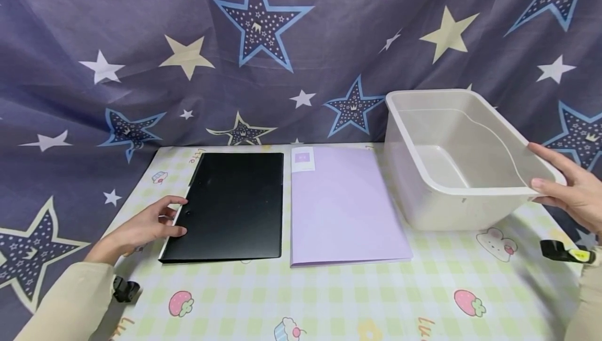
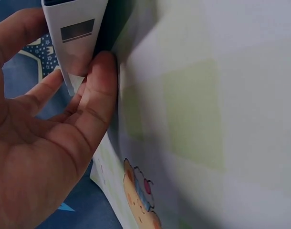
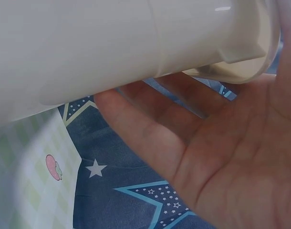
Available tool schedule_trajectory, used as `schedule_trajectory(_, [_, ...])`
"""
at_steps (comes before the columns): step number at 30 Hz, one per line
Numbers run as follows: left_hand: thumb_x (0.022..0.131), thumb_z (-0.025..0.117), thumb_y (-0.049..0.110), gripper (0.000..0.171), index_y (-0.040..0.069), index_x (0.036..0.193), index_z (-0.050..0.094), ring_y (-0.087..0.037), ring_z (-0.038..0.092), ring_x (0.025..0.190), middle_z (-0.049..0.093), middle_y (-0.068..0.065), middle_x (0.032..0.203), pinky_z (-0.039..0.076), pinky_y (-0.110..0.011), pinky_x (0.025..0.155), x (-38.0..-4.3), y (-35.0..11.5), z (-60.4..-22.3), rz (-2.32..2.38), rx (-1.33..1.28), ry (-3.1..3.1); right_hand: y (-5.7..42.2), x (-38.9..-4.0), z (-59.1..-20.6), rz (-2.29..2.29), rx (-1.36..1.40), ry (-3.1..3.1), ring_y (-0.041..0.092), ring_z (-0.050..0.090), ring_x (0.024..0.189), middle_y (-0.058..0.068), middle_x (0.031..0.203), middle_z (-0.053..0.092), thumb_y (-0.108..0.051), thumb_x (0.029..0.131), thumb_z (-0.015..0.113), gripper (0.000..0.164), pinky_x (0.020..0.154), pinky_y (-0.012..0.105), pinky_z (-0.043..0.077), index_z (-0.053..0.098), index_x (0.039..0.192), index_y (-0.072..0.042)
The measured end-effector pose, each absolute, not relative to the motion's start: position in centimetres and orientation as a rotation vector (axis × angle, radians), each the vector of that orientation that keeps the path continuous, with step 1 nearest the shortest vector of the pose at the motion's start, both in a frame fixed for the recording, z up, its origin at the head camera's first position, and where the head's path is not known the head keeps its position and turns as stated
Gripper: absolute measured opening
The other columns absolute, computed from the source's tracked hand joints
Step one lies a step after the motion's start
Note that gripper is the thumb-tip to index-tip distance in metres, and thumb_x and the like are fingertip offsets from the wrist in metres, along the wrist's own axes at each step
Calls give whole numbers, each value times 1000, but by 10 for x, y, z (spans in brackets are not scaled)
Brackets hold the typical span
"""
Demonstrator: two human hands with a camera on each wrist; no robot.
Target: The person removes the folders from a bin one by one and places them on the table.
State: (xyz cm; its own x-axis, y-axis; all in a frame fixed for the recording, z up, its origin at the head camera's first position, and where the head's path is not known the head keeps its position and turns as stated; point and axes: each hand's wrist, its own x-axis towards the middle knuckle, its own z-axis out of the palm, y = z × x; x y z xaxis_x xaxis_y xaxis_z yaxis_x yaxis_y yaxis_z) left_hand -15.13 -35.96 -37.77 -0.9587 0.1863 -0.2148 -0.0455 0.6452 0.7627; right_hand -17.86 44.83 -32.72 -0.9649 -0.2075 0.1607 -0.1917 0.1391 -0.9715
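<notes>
A black folder (image 1: 230, 205) with a pale spine lies flat on the table at the left. My left hand (image 1: 152, 223) grips it by that spine edge, thumb and forefinger at the cover's border. The left wrist view gives the white spine (image 2: 71, 52) with a dark label, fingers on either side of it. At the right, a deep off-white plastic bin (image 1: 451, 208) has nothing inside it. My right hand (image 1: 576, 192) holds its near right corner, thumb at the rim and other fingers around the outside. From below, the right wrist view has those fingers (image 3: 140, 129) against the bin wall.
A lilac folder (image 1: 345, 210) with a white label at its top left lies between the black folder and the bin. Beneath everything is a green-checked tablecloth (image 1: 348, 304) with cartoon prints. A dark star-patterned curtain (image 1: 301, 33) hangs right behind the table.
</notes>
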Motion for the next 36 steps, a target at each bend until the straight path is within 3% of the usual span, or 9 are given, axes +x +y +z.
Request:
schedule_trajectory(8, [78,78,17,75,6,139,36,-21,45,78,41,-18,99,43,-29,61,-151,-360,-378,1227,108,2591,449,-179,-329,-2055,-428,2317,-4,57,93,-11,121,39,16,92,45,75,63,18,53,23,152,-24])
schedule_trajectory(25, [77,79,12,70,-2,133,40,-17,47,75,46,-15,93,41,-26,64,-149,-362,-382,1257,162,2608,445,-177,-326,-1792,-338,2571,-10,52,91,-16,118,35,11,94,47,78,63,14,51,11,154,-23])
schedule_trajectory(36, [75,79,11,70,-2,132,40,-17,46,73,45,-15,92,41,-26,61,-150,-364,-386,1240,191,2624,442,-175,-327,-1677,-309,2676,-14,49,93,-16,127,31,7,96,48,77,64,13,50,10,154,-26])
